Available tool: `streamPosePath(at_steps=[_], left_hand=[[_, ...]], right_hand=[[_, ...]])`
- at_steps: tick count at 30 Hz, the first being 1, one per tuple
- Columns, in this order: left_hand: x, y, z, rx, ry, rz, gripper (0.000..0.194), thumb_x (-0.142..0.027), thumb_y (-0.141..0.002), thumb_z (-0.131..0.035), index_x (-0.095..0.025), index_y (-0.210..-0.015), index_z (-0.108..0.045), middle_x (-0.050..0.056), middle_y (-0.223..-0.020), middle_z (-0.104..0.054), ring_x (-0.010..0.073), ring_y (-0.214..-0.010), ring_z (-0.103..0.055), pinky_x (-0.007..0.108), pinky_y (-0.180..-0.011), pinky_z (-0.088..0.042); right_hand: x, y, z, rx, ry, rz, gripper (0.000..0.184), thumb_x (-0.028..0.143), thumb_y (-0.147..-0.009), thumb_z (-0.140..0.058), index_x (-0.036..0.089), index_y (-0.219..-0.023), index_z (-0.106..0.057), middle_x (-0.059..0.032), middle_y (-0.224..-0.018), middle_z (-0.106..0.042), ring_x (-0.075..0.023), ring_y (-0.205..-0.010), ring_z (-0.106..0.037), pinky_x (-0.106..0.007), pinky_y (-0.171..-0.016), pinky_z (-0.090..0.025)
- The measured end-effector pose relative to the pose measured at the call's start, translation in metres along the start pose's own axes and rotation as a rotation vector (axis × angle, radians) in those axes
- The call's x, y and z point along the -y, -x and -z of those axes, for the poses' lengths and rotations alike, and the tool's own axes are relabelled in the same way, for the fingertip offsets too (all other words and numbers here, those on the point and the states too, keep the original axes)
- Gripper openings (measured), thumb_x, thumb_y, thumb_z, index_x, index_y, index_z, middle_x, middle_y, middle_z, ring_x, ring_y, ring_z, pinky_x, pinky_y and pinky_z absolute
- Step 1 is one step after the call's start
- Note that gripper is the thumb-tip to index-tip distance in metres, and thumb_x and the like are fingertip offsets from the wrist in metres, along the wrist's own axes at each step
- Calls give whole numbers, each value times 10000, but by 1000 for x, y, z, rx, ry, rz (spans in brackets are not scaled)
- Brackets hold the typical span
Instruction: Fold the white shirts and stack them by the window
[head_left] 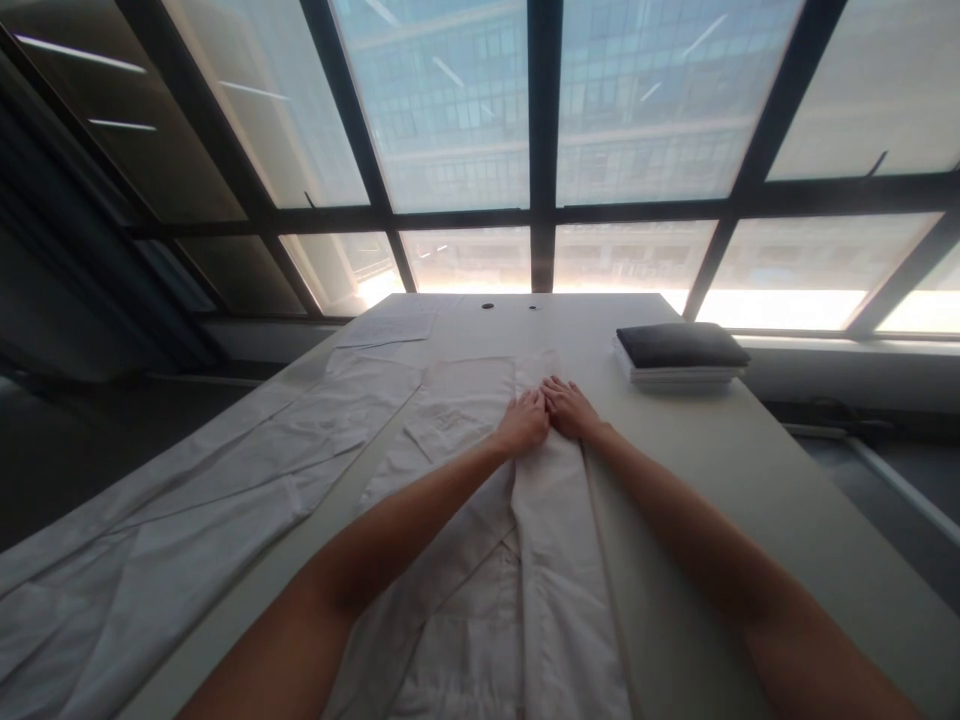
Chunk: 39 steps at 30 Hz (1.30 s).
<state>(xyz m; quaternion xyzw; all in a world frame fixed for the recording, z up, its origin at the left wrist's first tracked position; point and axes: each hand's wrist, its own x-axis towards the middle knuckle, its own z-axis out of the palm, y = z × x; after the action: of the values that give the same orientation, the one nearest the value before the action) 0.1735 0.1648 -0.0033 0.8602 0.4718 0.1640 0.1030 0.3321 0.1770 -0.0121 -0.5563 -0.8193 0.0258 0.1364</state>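
Note:
A long white garment [559, 560] lies lengthwise on the table before me, a narrow strip of it folded over along its right side. Near its far end my left hand [526, 424] is closed on the cloth with bent fingers. Right beside it, my right hand [570, 408] grips the folded strip at its right edge; its fingertips bend over the cloth and the thumb is hidden. The two hands touch or nearly touch. Gathered cloth and a pocket-like seam show on the garment's left part, and my left forearm covers some of it.
To the left, another white garment [225, 500] is spread along the table [697, 520]. A folded stack with a dark top [681, 346] and white layers below stands at the far right. Paper-like sheets [390, 329] lie far left. Windows [637, 120] rise behind the table.

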Motion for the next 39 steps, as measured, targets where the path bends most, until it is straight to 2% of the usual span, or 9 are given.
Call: streamPosePath(at_steps=[4, 8, 15, 19, 21, 26, 31, 35, 39], left_hand=[[-15, 31, -8, 58, -184, -12, 606, -408, -1040, -335, -79, -1548, -310, 204, -1621, -293, 307, -1518, -219, 526, -1214, -179], [-22, 40, -3, 44, -275, -18, 623, -424, -1056, -248, -48, -1548, -311, 179, -1628, -292, 295, -1525, -202, 512, -1228, -163], [-25, 41, -2, -17, -295, 141, 614, -476, -1038, -311, -135, -1546, -365, 131, -1661, -226, 357, -1525, -175, 494, -1216, -213], [-20, 37, 0, -3, -286, 260, 648, -497, -1045, -271, -103, -1555, -335, 169, -1640, -267, 328, -1516, -224, 485, -1212, -225], [-14, 34, 3, 9, -280, 287, 653, -507, -1047, -255, -103, -1553, -339, 171, -1634, -281, 304, -1518, -227, 486, -1216, -213], [-6, 29, 7, 13, -256, 277, 622, -501, -1050, -254, -142, -1546, -364, 160, -1625, -309, 291, -1516, -236, 514, -1213, -203], [-7, 29, 6, -29, -254, 264, 562, -477, -1055, -274, -180, -1514, -403, 158, -1611, -336, 289, -1510, -248, 527, -1206, -206], [-6, 29, 7, -29, -213, 276, 493, -437, -1061, -292, -209, -1474, -435, 139, -1599, -355, 277, -1500, -265, 531, -1201, -213], [-5, 30, 6, -60, -176, 276, 432, -405, -1061, -318, -219, -1412, -486, 123, -1567, -403, 260, -1477, -309, 502, -1200, -230]], right_hand=[[-23, -24, 1, 147, -23, -21, 571, 346, -1039, -273, 156, -1574, -328, -104, -1653, -256, -243, -1526, -200, -526, -1216, -154], [-46, -56, 3, 192, -9, -152, 595, 371, -1041, -265, 173, -1602, -251, -103, -1676, -167, -263, -1539, -134, -580, -1208, -119], [-67, -86, -2, 83, -63, -360, 576, 366, -1054, -265, 148, -1587, -280, -134, -1670, -185, -279, -1527, -132, -591, -1194, -87], [-68, -86, -3, -53, -79, -471, 580, 314, -1045, -286, 30, -1550, -313, -239, -1623, -266, -316, -1494, -227, -586, -1184, -124], [-69, -82, 0, -108, -102, -462, 565, 292, -1050, -262, 2, -1528, -342, -249, -1582, -352, -289, -1457, -323, -501, -1187, -195], [-56, -65, 8, -163, -146, -317, 510, 219, -1039, -258, 62, -1475, -472, -137, -1582, -409, -175, -1460, -345, -288, -1179, -255], [-10, -65, -3, -141, -167, -1, 496, 231, -996, -419, 185, -1484, -494, -74, -1589, -407, -198, -1495, -292, -392, -1205, -243], [10, -92, -7, -154, -119, -117, 500, 251, -987, -472, 167, -1479, -501, -110, -1501, -526, -205, -1409, -440, -336, -1157, -316], [-1, -124, -3, -117, -87, -241, 387, 325, -964, -549, 178, -1300, -671, -148, -1298, -679, -270, -1226, -600, -384, -1047, -422]])
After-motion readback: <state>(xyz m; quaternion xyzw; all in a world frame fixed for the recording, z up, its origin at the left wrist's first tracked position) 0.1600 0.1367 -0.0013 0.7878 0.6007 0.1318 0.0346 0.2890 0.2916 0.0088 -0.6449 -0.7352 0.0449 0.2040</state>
